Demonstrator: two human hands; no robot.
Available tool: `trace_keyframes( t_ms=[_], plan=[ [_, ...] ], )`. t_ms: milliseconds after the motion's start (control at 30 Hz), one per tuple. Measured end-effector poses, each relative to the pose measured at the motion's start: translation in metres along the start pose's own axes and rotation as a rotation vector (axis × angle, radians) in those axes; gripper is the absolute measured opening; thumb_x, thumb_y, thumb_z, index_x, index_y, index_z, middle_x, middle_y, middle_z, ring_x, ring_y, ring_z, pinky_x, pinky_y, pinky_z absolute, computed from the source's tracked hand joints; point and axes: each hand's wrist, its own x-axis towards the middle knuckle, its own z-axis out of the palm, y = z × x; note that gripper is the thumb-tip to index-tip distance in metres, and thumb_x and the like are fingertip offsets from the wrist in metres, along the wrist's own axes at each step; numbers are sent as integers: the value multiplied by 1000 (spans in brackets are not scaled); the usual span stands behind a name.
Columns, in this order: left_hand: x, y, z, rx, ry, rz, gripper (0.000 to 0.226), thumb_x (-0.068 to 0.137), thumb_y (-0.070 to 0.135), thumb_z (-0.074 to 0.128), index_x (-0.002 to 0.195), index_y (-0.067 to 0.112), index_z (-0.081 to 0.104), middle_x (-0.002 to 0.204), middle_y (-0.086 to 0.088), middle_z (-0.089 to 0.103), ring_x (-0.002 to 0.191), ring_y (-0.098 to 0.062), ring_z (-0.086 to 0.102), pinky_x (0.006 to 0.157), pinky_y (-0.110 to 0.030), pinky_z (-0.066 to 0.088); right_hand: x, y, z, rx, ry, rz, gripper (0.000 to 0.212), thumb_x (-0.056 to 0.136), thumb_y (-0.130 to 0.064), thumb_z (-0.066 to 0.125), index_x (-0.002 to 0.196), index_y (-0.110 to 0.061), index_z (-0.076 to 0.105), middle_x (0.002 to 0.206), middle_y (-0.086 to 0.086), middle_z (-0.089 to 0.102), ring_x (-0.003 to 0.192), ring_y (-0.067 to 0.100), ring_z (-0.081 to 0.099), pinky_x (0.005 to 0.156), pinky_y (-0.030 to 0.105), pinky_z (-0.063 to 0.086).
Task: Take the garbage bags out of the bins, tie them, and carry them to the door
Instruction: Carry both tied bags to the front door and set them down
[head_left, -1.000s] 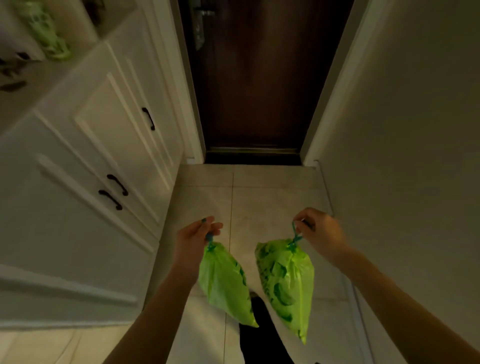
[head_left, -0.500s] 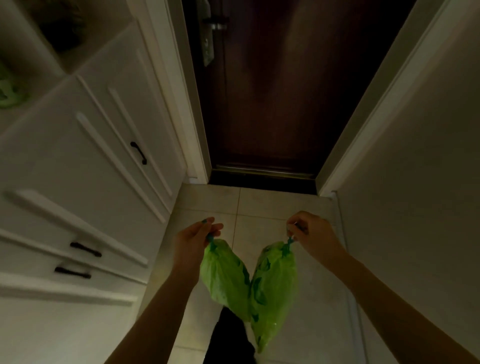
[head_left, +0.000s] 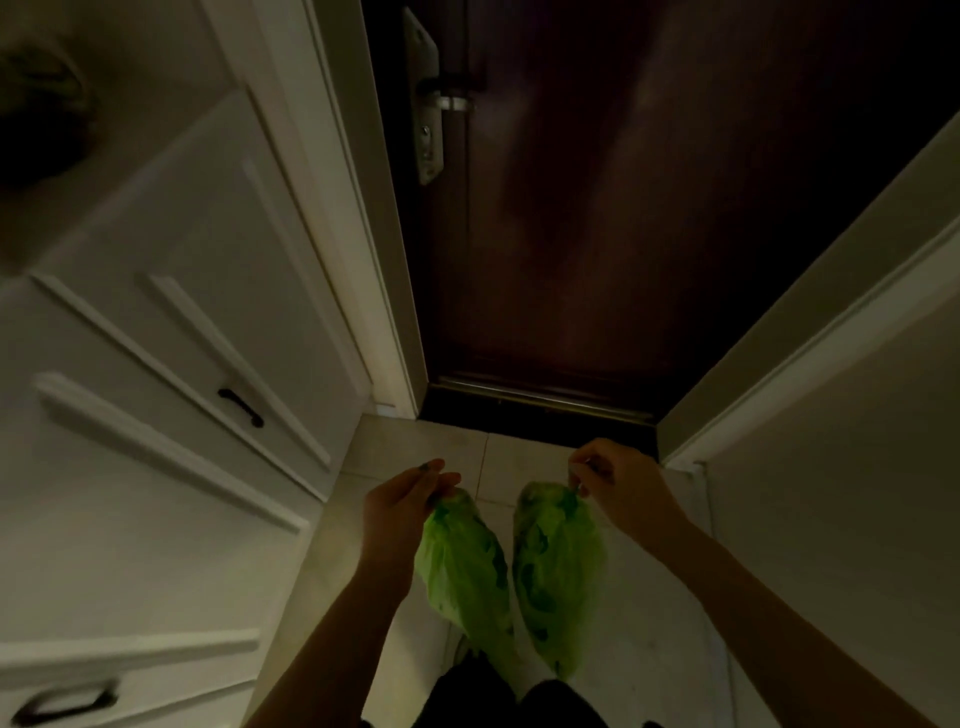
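Note:
Two small bright green garbage bags hang side by side above the tiled floor, close in front of the dark brown door (head_left: 649, 208). My left hand (head_left: 402, 506) pinches the tied top of the left bag (head_left: 462, 566). My right hand (head_left: 618, 480) pinches the tied top of the right bag (head_left: 558, 561). Both bags hang down towards my legs and nearly touch each other. The door is closed, with a metal handle plate (head_left: 428, 98) at its left edge.
White cabinets with dark handles (head_left: 241, 408) line the left side. A plain wall (head_left: 831, 519) with white door trim stands on the right. The dark threshold (head_left: 535, 415) lies just beyond my hands. My dark trouser legs (head_left: 478, 696) show at the bottom.
I have come closer to the door, which now fills more of the view. Both hands still hold the bags, which have swung and now hang close together.

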Motion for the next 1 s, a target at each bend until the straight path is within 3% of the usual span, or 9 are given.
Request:
trace_keyframes(
  t_ms=[200, 300, 400, 467, 633, 833, 1000],
  plan=[
    [70, 17, 43, 22, 66, 15, 35, 91, 6, 57, 70, 24, 78, 103, -12, 74, 89, -21, 72, 70, -22, 55, 98, 5, -17, 23, -72, 17, 17, 88, -11, 62, 74, -21, 63, 67, -9, 67, 61, -1, 65, 62, 5, 47],
    [104, 18, 65, -1, 155, 12, 34, 90, 7, 58, 70, 26, 78, 105, -12, 73, 94, -26, 70, 76, -27, 54, 150, 11, -23, 70, -175, 27, 13, 90, -11, 60, 78, -13, 64, 72, 2, 69, 70, 15, 67, 74, 28, 55],
    [138, 15, 83, -34, 304, 12, 18, 90, 8, 59, 91, 16, 76, 95, -11, 76, 90, -26, 70, 80, -30, 54, 201, 14, -25, 55, -289, 21, 12, 91, -15, 58, 88, -6, 65, 83, 11, 71, 82, 24, 68, 82, 40, 55],
    [157, 14, 94, -67, 393, 17, 17, 90, 9, 59, 100, 8, 73, 88, -8, 77, 86, -24, 71, 81, -31, 54, 232, 12, -25, 68, -342, 6, 12, 91, -15, 58, 92, -5, 65, 86, 12, 71, 84, 23, 68, 83, 40, 56],
    [195, 15, 116, -87, 556, 30, 16, 89, 10, 60, 100, 11, 72, 85, -5, 78, 85, -22, 72, 84, -31, 55, 299, 4, -19, 55, -497, -53, 13, 92, -12, 56, 96, -1, 63, 86, 13, 71, 84, 24, 68, 81, 35, 56],
    [236, 9, 118, -76, 658, -15, 14, 86, 11, 63, 89, 18, 75, 82, -2, 78, 85, -18, 73, 87, -32, 52, 367, 10, -2, 101, -544, 25, 9, 92, -7, 56, 85, -6, 62, 82, 15, 71, 81, 28, 69, 82, 42, 56],
    [276, -18, 97, -21, 746, -68, 15, 88, 12, 62, 85, 9, 76, 73, 6, 76, 76, -9, 70, 84, -31, 53, 417, 24, 36, 81, -595, 45, 17, 91, -4, 56, 76, -10, 62, 76, 15, 70, 78, 30, 69, 77, 40, 57]
  ],
)
